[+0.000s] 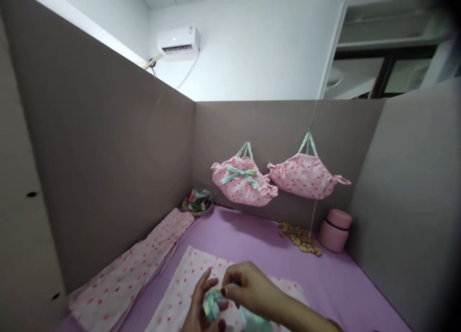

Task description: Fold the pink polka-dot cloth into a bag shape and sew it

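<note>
Near the bottom of the head view, my left hand [197, 304] curls around a bunched mint-and-yellow fabric strip [212, 305]. The fingers of my right hand [248, 288] pinch the same strip from above, close to the left fingertips. More of the strip trails below my right wrist. Beneath both hands lies a pale pink cloth with red dots [180, 286], flat on the purple table cover [248, 231]; my arm and hands hide part of it.
Two dotted pink bags [248, 192] [302, 176] hang against the grey partition [223, 125]. A folded dotted cloth [133, 264] lies along the left wall. A basket of small items [198, 204], brownish small pieces [298, 237] and a pink canister [335, 231] stand at the back.
</note>
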Tool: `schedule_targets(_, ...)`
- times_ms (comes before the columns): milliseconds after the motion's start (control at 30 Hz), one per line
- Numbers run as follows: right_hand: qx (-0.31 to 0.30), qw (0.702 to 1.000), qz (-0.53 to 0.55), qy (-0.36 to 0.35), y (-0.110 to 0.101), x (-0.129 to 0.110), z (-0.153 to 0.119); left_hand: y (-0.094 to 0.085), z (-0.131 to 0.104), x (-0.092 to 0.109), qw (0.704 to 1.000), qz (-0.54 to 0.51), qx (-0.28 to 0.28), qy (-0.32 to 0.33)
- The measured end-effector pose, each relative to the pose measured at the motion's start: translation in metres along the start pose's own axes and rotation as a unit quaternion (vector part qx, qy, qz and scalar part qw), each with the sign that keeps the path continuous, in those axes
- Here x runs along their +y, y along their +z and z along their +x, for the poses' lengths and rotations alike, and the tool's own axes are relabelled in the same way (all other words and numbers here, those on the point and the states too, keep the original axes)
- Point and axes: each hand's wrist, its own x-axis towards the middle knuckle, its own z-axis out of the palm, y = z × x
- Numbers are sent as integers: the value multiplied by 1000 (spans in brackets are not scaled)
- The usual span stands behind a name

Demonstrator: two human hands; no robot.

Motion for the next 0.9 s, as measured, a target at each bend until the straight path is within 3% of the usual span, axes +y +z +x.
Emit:
schedule_targets(67, -13, 999, -31, 3, 13, 2, -16, -4, -5, -1, 994, 95, -47, 4)
schedule_targets(133, 3, 999, -48, 3, 10, 1, -29, -6, -16, 5, 985, 152, -77, 5)
schedule_targets(267, 15, 998, -59, 7, -6, -7, -53, -7, -43, 24, 986, 89, -137, -41)
schedule_targets(500, 33, 996, -80, 10, 14, -13, -102, -16, -91, 34, 989, -90, -76, -86)
schedule_targets(667, 54, 996, -64, 7, 35, -8, -133, -28, -124, 34, 971, -185, -86, -122)
schedule_targets(800, 92, 994, -51, -18, 45, -4, -157, -34, -142, 39, 949, -239, -79, -188)
schedule_targets(900, 123, 992, 23, -8, 47, -1, -166, -38, -148, 43, 937, -236, -98, -237)
